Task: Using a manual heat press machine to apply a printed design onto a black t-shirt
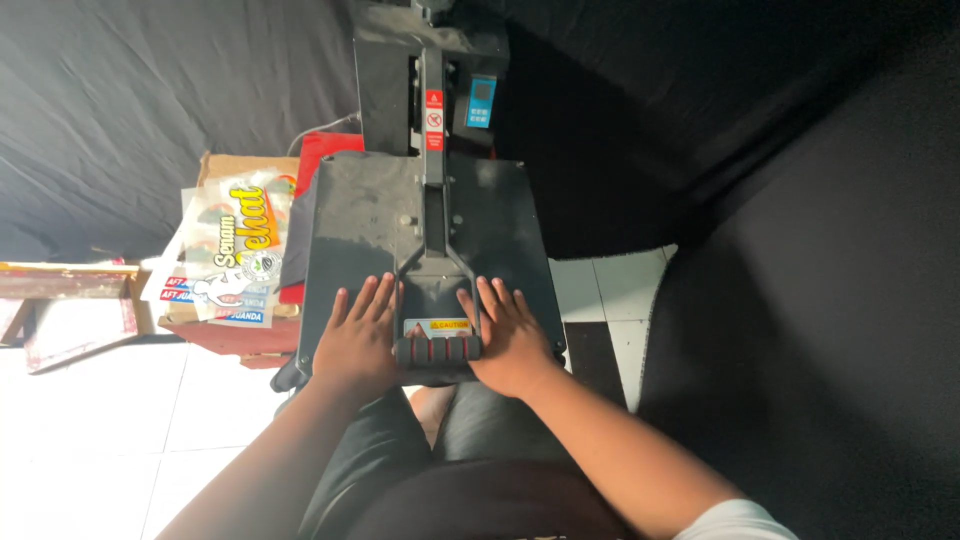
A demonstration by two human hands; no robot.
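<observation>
Both arms are reaching forward and down from the seated body, bare forearms angling inward toward each other. The left hand (355, 335) is lying palm down, fingers stretched out flat and slightly fanned, pointing away from the body. The right hand (510, 338) is mirroring it, palm down, fingers extended and spread a little. The two hands are sitting level, near each other but apart, wrists straight, nothing being gripped.
</observation>
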